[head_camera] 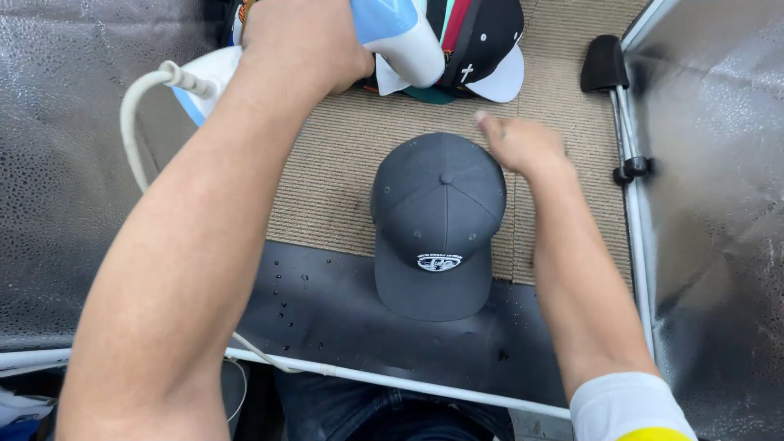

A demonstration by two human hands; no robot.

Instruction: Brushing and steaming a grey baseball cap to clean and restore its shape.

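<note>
A view from above onto a worktop (327, 163) padded with ribbed tan fabric, with a dark strip along its near edge. A dark grey cap (437, 220) sits in the middle, brim lying on the dark strip. The left hand (302, 41) has its grip closed around the handle of a white and blue steam iron (392, 33) at the far edge, just beside a pile of caps (482, 41). The right hand (523, 147) rests loosely open, holding nothing, fingertips touching the cap's far right side. The likely risk: fingers this close could be scalded if the iron comes down on the crown. Its cord (135, 114) trails off the left edge and could snag.
</note>
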